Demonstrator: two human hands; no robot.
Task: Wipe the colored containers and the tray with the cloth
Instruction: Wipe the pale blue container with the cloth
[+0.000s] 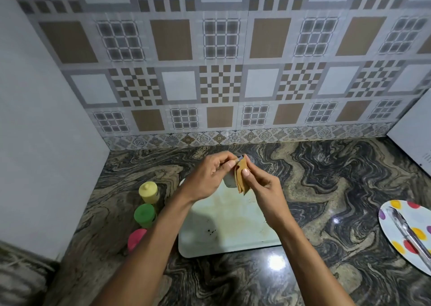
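A small pale container (229, 181) is gripped in the left hand (207, 177) above the far end of the tray (233, 231), the cloth (242, 177) pinched against it by the right hand (263, 186); if rubbed hard, it could be twisted loose and dropped

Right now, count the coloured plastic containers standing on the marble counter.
3, in a row left of the pale rectangular tray: the yellow plastic container farthest, the green container midway, the pink container nearest. The left hand may grip another, mostly hidden.
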